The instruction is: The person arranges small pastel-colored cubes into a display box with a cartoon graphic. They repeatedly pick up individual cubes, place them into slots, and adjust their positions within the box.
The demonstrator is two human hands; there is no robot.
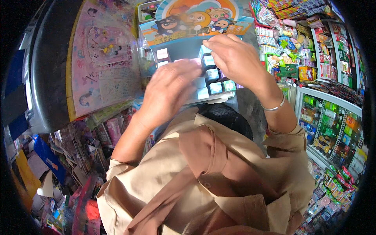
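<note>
In front of me stands an open cardboard display box (183,48), its raised lid (192,22) printed with cartoon figures and writing. Several small cartons stand inside, among them a white-and-pink one (162,54) at the back left and a green-edged one (229,85) at the front right. My left hand (173,83) is over the left and middle of the box, blurred, covering some cartons; whether it grips one is hidden. At the right side, my right hand (230,54) has its fingertips by a blue-and-white carton (205,50). Its grip cannot be made out.
Sticker sheets in clear wrap (107,53) hang at the left. Stationery and a blue folder (50,158) crowd the lower left. To the right are snack shelves (293,55) and a drinks fridge (329,123) with bottles. Packaged snacks (332,191) fill the lower right.
</note>
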